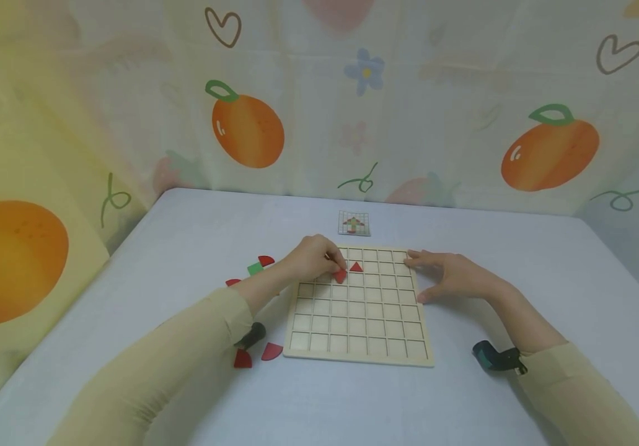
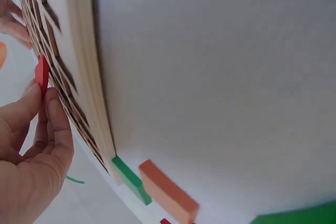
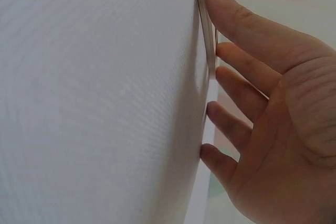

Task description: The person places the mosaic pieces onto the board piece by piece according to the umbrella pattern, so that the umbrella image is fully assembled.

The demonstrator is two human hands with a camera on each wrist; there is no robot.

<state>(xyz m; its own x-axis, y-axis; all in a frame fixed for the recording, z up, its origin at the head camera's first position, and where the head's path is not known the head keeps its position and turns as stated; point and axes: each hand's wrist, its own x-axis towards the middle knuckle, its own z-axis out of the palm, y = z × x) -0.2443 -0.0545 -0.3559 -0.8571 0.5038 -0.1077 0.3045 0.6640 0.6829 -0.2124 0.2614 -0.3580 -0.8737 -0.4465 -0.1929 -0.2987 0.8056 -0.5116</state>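
Between thumb and fingers, my left hand (image 1: pixel 315 259) pinches a small red piece (image 1: pixel 340 276) over the upper left of a wooden grid board (image 1: pixel 357 310). The left wrist view shows that red piece (image 2: pixel 42 72) held at its edge, its far end near the grid. Just right of it, a red triangle (image 1: pixel 356 267) lies in a cell of an upper row. My right hand (image 1: pixel 455 275) rests at the board's right edge with spread fingers, thumb and fingertips touching the rim; the right wrist view shows nothing in its palm (image 3: pixel 273 124).
A pattern card (image 1: pixel 354 223) lies behind the board. Left of it are a green piece (image 1: pixel 255 269), a red quarter-circle (image 1: pixel 266 261) and others partly hidden by the left arm. Two red quarter-circles, one nearer the board (image 1: pixel 272 352), lie at its front left corner.
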